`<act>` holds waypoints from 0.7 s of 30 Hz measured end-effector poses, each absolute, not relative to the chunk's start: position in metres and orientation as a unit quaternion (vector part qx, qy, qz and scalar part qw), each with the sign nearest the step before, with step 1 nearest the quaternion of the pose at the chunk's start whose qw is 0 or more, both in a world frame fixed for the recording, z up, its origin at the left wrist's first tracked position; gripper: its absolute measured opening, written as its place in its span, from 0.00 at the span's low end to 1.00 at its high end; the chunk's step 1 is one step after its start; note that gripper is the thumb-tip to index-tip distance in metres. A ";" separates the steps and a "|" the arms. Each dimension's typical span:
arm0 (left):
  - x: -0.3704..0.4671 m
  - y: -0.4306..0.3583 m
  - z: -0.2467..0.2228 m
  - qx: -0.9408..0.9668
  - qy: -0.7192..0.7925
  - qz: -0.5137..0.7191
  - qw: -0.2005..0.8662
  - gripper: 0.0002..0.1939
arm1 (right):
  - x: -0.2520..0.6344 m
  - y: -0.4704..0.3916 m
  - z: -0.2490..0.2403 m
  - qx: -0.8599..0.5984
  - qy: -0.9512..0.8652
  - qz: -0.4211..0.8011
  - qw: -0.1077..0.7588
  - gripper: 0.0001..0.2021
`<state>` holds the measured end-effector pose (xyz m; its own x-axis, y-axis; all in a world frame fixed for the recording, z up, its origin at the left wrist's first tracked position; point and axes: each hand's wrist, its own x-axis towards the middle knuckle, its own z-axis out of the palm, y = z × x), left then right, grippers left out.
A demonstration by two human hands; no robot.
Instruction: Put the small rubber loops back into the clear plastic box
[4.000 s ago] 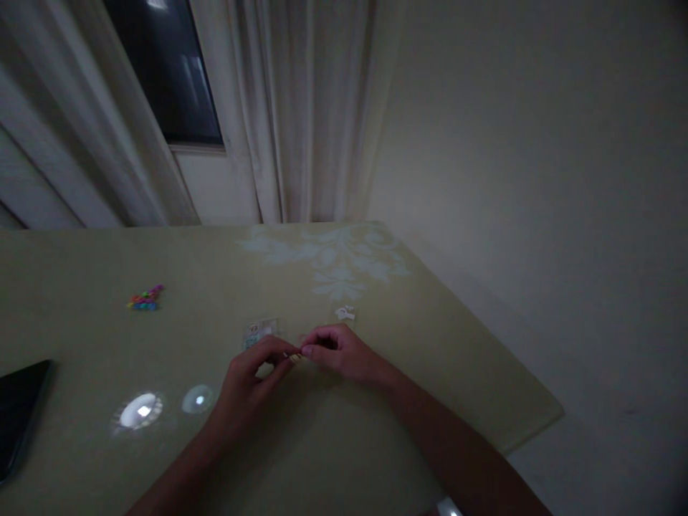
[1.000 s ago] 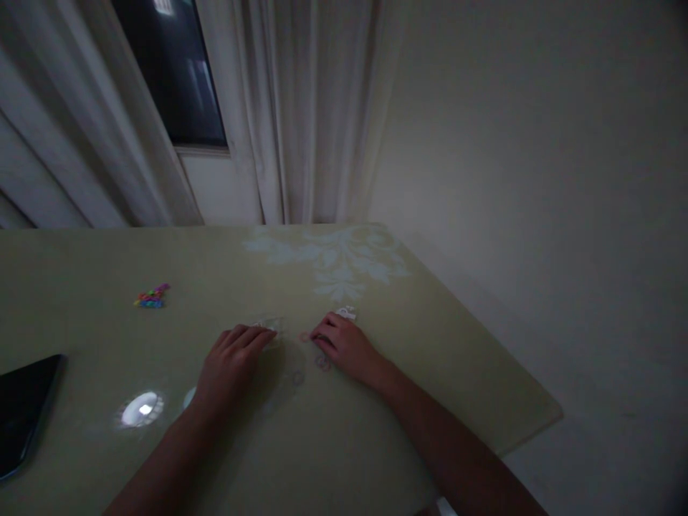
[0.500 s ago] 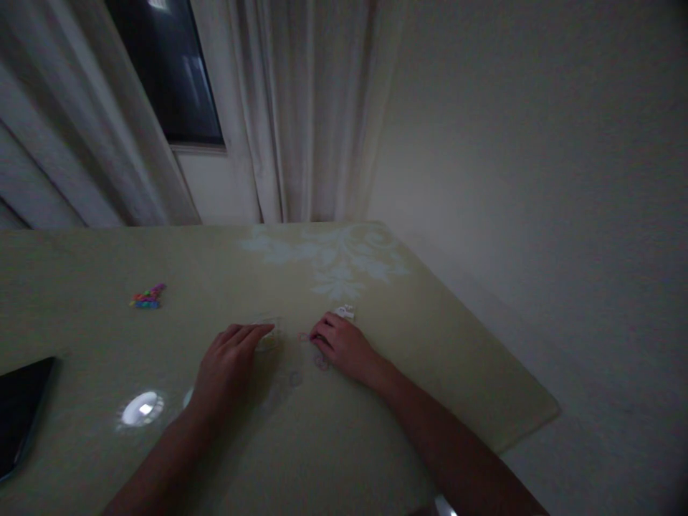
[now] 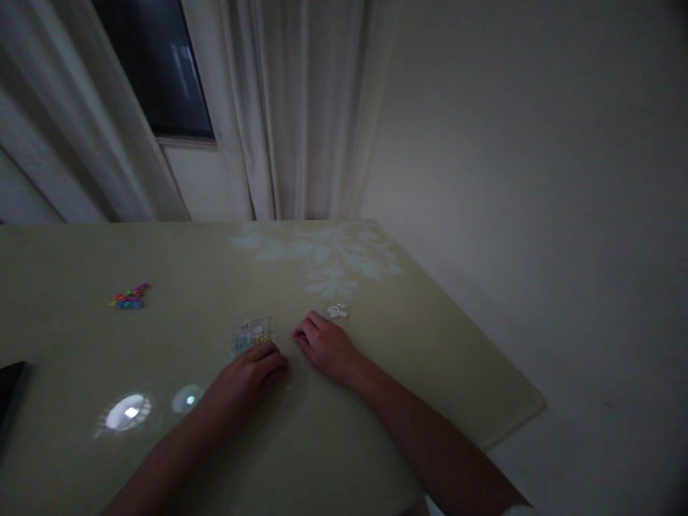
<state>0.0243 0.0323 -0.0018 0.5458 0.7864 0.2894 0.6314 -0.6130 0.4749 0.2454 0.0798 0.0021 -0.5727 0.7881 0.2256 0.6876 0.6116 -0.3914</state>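
A small clear box (image 4: 251,331) with several little coloured pieces inside lies on the table. Just in front of it, my left hand (image 4: 261,365) is closed low over the tabletop, its fingertips hidden. My right hand (image 4: 318,342) is to the right of the box, thumb and fingers pinched together on something too small to make out. Small white pieces (image 4: 337,311) rest beyond my right hand.
A pile of bright coloured pieces (image 4: 130,296) sits on the left of the table (image 4: 344,444). A dark flat device (image 4: 11,387) is at the left edge. Curtains (image 4: 301,107) and a wall stand behind.
My left hand has moved off the clear box, toward me and to the right, and its fingers have closed. The box's contents now show. The view has shifted slightly right.
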 end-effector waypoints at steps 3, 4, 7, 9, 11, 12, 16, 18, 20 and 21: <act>0.025 0.034 -0.009 0.866 0.421 0.229 0.138 0.13 | 0.242 0.082 0.002 -0.413 -0.880 0.142 0.185 0.05; 0.025 0.034 -0.012 0.868 0.426 0.221 0.128 0.13 | 0.242 0.083 0.003 -0.414 -0.881 0.142 0.181 0.05; 0.026 0.033 -0.018 0.869 0.434 0.211 0.108 0.13 | 0.244 0.083 0.005 -0.424 -0.883 0.118 0.163 0.06; 0.026 0.032 -0.021 0.859 0.446 0.221 0.121 0.12 | 0.245 0.082 0.006 -0.432 -0.884 0.094 0.150 0.07; 0.026 0.033 -0.021 0.843 0.461 0.235 0.146 0.11 | 0.247 0.081 0.006 -0.441 -0.883 0.082 0.137 0.06; 0.026 0.033 -0.020 0.833 0.471 0.244 0.160 0.11 | 0.248 0.081 0.006 -0.445 -0.881 0.087 0.133 0.06; 0.027 0.033 -0.010 0.782 0.495 0.314 0.211 0.12 | 0.258 0.082 0.009 -0.441 -0.856 0.198 0.185 0.03; 0.029 0.031 -0.003 0.766 0.487 0.346 0.237 0.12 | 0.262 0.084 0.011 -0.436 -0.818 0.285 0.242 0.03; 0.030 0.029 0.004 0.753 0.483 0.365 0.257 0.11 | 0.264 0.085 0.013 -0.427 -0.773 0.377 0.280 0.05; 0.031 0.028 0.008 0.743 0.486 0.375 0.267 0.11 | 0.264 0.084 0.014 -0.417 -0.750 0.424 0.289 0.07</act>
